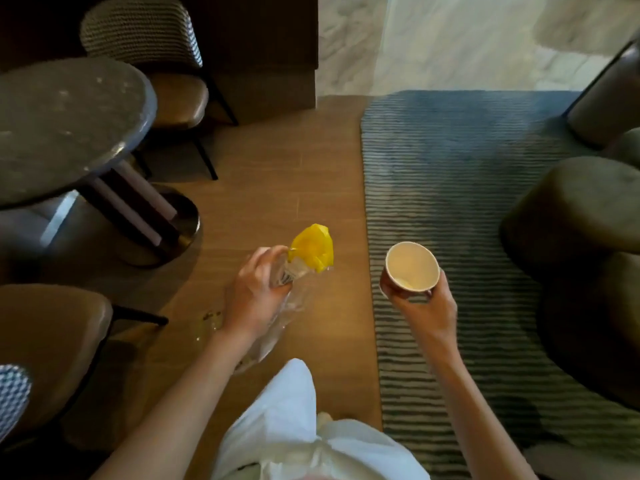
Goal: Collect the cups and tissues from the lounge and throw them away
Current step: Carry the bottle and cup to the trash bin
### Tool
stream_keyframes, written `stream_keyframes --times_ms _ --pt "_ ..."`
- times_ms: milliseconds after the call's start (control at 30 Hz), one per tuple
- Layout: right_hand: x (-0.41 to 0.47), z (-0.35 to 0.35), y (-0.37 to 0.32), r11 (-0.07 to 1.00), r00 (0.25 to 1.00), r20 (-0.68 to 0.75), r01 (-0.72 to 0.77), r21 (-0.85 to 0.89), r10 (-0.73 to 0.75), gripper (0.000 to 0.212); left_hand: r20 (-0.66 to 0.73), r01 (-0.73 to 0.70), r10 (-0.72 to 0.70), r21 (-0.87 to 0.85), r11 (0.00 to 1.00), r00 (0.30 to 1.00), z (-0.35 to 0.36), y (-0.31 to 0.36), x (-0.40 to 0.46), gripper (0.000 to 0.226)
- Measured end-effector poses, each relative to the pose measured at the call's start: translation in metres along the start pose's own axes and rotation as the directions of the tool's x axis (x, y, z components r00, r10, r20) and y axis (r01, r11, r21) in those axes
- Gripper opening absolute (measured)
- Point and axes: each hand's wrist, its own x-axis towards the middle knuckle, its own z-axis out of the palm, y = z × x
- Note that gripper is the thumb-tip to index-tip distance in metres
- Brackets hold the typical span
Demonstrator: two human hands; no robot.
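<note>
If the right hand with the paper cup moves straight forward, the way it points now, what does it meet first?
Probably nothing: ahead of the right hand and brown paper cup lies only the striped blue-grey rug on the floor below; depth is unclear.

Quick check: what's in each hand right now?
Left hand: closed on a clear plastic wrapper with something yellow at its top.
Right hand: holding a paper cup, upright, nearly empty.

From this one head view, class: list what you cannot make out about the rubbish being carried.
- Cup: the right hand covers its base, and the pale bit inside is too blurred to identify.
- Clear wrapper with yellow piece: blurred, partly behind the left hand; what it is stays unclear.
- Tissues: none recognisable.
- Bin: outside the frame.
</note>
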Motion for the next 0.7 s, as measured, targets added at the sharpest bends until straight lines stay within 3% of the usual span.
stream_keyframes --times_ms 267,533,700 --pt "0.201 0.037 0.018 0.994 0.985 -0.14 -0.105 -0.014 0.102 0.07 0.148 -0.076 0.095 -0.134 0.988 0.984 0.091 -0.025 0.236 0.047" --pt "0.379 0.039 0.022 0.981 0.945 -0.288 -0.183 -0.064 0.157 0.071 0.261 -0.282 0.312 -0.149 0.948 0.913 0.175 0.021 0.462 0.049" --pt "0.504 0.021 0.066 0.97 0.912 -0.342 -0.242 -0.007 0.225 0.065 0.301 -0.304 0.333 -0.139 0.942 0.894 0.256 0.04 0.592 0.05"
